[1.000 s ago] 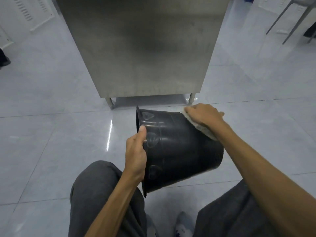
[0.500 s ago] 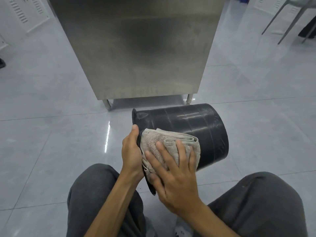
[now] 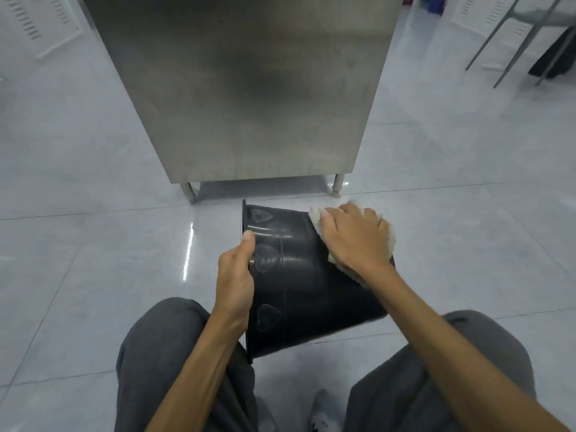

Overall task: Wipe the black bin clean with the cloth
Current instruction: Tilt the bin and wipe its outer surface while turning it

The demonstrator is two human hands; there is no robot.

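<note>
The black bin (image 3: 299, 288) lies tipped on its side above the floor between my knees, its rim to the left and its base to the right. My left hand (image 3: 235, 280) grips the rim, thumb on the outer wall. My right hand (image 3: 355, 238) presses the pale cloth (image 3: 316, 218) flat against the bin's upper far side near the base. Most of the cloth is hidden under that hand. Faint heart shapes show on the bin's wall.
A stainless steel cabinet (image 3: 249, 88) on short legs stands right behind the bin. Glossy grey floor tiles (image 3: 93, 244) spread on both sides. Chair legs (image 3: 511, 42) stand at the far right. My knees in grey trousers (image 3: 162, 363) frame the bottom.
My right hand has swept the cloth from the near side of the bin by the rim up to the far side near the base. The left hand keeps its hold on the rim.
</note>
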